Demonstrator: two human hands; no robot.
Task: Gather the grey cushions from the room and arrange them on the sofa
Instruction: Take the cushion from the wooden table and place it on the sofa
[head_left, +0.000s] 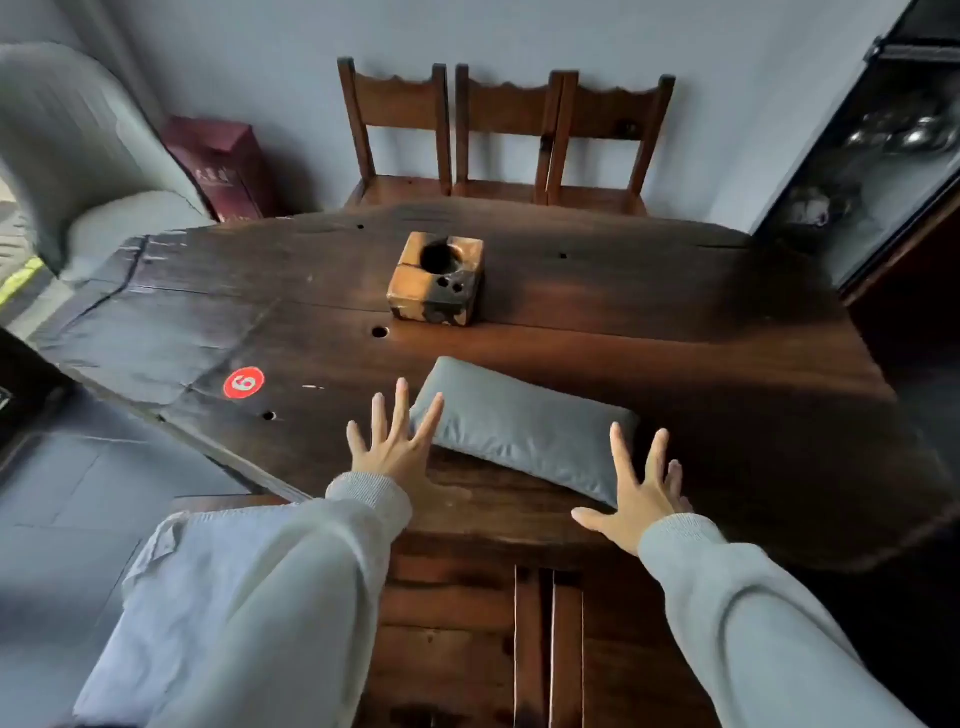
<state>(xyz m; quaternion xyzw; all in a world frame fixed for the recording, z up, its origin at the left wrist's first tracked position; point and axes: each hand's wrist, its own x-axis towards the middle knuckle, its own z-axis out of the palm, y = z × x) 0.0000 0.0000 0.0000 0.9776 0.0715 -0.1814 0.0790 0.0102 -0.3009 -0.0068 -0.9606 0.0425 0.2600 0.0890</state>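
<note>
Both hands, the left hand (387, 449) and right hand (636, 493), are being spread wide, holding nothing, so the grey cushion (524, 423) on the surface (675, 332) can be lifted by its ends.

The single head-worn camera looked forward and steeply down from above the near edge of the table (571, 332), close over it, its wide lens bending the edges; its far reach took in the chairs (506, 135) against the wall.
</note>
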